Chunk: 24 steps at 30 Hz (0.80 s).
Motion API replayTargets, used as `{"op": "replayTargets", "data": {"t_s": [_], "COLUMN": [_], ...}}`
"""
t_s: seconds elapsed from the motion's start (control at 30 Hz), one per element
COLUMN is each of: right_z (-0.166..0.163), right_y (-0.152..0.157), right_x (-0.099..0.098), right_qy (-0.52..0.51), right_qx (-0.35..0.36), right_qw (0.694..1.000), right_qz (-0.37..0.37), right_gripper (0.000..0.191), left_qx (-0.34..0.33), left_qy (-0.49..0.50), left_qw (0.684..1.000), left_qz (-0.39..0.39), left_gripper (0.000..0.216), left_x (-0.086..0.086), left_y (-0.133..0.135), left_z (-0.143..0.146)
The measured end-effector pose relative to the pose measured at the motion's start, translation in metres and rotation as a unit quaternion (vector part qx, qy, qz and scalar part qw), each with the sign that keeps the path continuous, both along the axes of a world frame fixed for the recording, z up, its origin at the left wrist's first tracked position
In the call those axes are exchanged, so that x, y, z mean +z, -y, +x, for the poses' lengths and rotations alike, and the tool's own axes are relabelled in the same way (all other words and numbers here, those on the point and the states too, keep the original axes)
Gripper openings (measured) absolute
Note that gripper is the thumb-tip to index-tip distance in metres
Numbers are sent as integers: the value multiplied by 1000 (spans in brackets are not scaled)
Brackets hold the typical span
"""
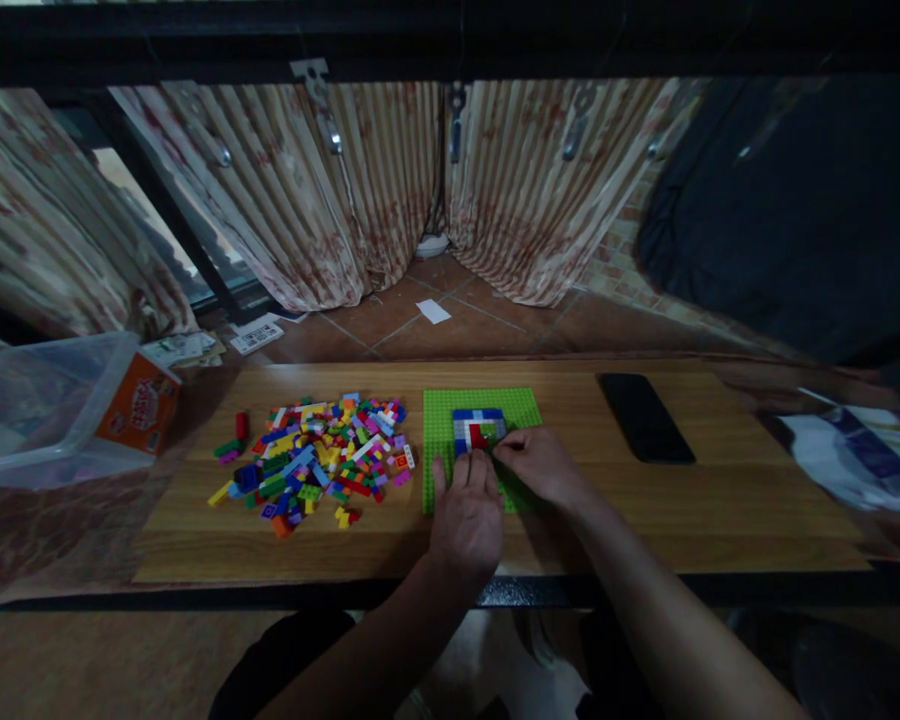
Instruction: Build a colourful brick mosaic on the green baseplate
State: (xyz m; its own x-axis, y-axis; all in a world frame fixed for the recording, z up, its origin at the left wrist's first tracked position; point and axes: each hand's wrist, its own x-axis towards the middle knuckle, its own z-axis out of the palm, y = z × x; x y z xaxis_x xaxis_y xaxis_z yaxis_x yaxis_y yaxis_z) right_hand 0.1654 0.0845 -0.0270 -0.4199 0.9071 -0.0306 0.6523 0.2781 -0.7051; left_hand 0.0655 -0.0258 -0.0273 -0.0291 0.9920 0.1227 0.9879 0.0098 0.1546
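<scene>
Though illegible, label left of bricks

Home, a lived-in room; which room cannot be told.

- Pleated, patterned curtains hang down to the floor along the far side. They part at the left over a dark-framed window.
- The floor is reddish-brown tile, with a scrap of paper lying loose on it.
- The wooden table stands low, its top not far above the tiles behind.
- On the table are household things: a loose heap of coloured toy bricks, a green baseplate and a black phone lying flat.
- A clear plastic box with an orange label sits at the left end, with papers near the window.
- Dark cloth hangs at the right.
- The light is dim.
</scene>
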Motion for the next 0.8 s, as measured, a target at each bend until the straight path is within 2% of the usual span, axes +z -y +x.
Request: {"op": "replayTargets", "data": {"t_s": [0.37, 0.5, 0.57, 0.67, 0.8], "right_z": [0, 1, 2, 7, 13], "right_y": [4, 5, 2, -5, -15], "right_x": [-1, -4, -7, -10, -4], "right_qy": [11, -6, -31, -80, -155], "right_qx": [3, 12, 8, -40, -122], "right_qw": [1000, 1000, 999, 996, 980], "right_qz": [-3, 7, -5, -24, 18], "right_gripper": [21, 20, 20, 25, 27], "left_qx": [-10, -4, 1, 11, 75], "left_qy": [-28, -10, 18, 61, 145], "left_qw": [999, 999, 999, 994, 967], "left_qz": [35, 40, 46, 86, 195], "left_gripper": [43, 41, 40, 40, 32], "left_x": [-8, -6, -2, 10, 32], "left_y": [1, 4, 6, 8, 0], "left_z": [6, 5, 2, -9, -48]}}
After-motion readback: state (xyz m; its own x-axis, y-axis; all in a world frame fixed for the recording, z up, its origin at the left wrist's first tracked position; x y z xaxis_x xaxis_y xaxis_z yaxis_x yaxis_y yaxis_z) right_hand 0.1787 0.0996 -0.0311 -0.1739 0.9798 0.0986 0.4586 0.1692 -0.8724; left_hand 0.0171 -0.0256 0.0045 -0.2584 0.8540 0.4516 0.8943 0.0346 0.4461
